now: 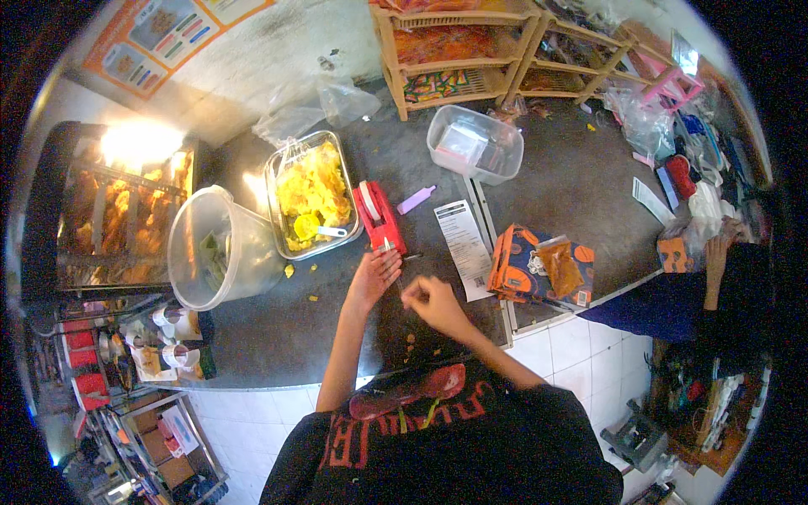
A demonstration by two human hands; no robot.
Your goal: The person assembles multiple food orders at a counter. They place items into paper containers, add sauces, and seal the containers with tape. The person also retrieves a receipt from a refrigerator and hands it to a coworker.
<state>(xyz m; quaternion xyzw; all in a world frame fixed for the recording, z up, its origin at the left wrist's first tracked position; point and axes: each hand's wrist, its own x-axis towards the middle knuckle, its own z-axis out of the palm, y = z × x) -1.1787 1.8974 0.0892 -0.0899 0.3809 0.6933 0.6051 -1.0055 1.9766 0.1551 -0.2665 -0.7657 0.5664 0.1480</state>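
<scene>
My left hand is open, its fingers stretched out at the near end of a red tape dispenser. Whether the fingertips touch the dispenser I cannot tell. To its right, my right hand is closed in a pinch just above the dark counter. What it pinches, if anything, is too small to make out. Beyond my hands lie a purple marker and a printed paper slip. Left of the dispenser stands a clear tray of yellow food with a yellow scoop resting in it.
A tall translucent tub stands left, beside a lit glass display case. At the back are a clear plastic box and tan racks. An orange-and-blue printed box carries a sauce sachet. Another person's hand is far right.
</scene>
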